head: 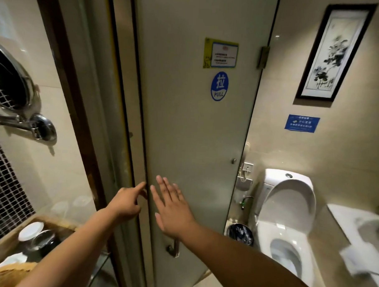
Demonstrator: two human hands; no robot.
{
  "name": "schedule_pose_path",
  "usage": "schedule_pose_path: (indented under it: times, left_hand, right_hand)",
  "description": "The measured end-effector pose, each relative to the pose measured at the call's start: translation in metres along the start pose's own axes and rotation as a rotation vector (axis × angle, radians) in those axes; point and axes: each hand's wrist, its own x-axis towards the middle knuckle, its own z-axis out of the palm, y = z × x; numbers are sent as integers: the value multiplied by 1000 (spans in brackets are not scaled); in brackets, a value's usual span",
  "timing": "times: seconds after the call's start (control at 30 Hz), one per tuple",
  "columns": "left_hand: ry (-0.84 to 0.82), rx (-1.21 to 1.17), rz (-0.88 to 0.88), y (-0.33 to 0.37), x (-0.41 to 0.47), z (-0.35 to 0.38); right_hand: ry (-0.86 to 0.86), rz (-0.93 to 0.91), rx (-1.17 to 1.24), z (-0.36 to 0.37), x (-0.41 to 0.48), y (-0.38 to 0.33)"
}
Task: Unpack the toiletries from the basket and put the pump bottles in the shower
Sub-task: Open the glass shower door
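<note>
Two-handed reach at tall frosted-glass shower door [191,132], blue PULL sticker [219,86] high up: right hand [172,210] flat, released, at pane; left hand [127,203] at door edge, index out, grip unclear; tan woven basket [2,274] bottom left corner, partly cropped.

The shower door [195,132] is a tall, upright panel of frosted glass. It bears a round blue PULL sticker [219,86] below a yellow-edged notice [220,53], with a metal handle [174,246] low down. The woven wicker basket [4,274] shows only its rim in the lower left corner.
</note>
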Motion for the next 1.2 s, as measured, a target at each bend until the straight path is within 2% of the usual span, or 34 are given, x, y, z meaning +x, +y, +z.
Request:
schedule_pose_path:
  times: [0.2, 0.37, 0.73, 1.0, 1.2]
  left_hand:
    - [21, 120, 350, 3, -7, 9]
    - [67, 149, 595, 25, -8, 17]
    - [33, 135, 929, 111, -1, 45]
    - [-8, 148, 1021, 182, 10, 89]
    - [21, 74, 1009, 238, 21, 129]
  right_hand:
    - [194, -92, -72, -35, -2, 11]
    - [279, -56, -191, -57, -14, 17]
    - [369, 36, -380, -72, -105, 64]
    - [479, 192, -387, -74, -174, 105]
    - [406, 306, -421, -79, -227, 144]
